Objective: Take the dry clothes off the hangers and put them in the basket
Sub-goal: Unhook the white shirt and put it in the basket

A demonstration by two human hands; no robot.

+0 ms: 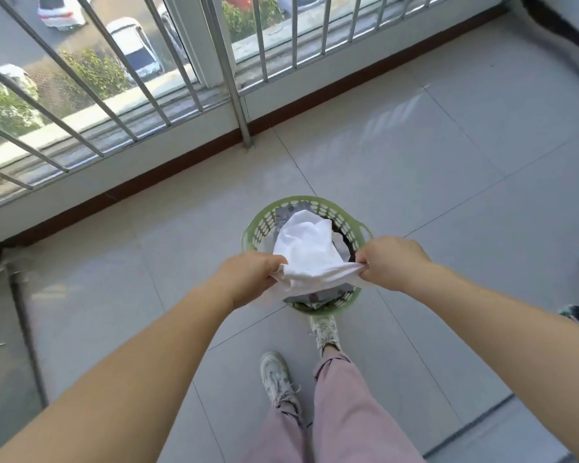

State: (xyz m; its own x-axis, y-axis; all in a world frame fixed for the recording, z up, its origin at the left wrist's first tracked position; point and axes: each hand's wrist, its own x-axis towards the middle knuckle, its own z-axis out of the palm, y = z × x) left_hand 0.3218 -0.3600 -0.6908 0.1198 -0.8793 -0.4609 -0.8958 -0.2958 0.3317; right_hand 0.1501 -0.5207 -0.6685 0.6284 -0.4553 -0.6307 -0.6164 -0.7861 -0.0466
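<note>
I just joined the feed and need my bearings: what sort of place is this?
Probably an upper-floor home balcony used for drying laundry. A metal railing overlooks parked cars well below, the floor is tiled, and both hands hold a white cloth over a green basket.

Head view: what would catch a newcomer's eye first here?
The white cloth at centre, stretched between the left hand and right hand, which each grip an edge of it. It hangs right over the green basket on the tiled floor, which already holds darker clothes. Behind runs a metal railing, with parked cars below.
</note>
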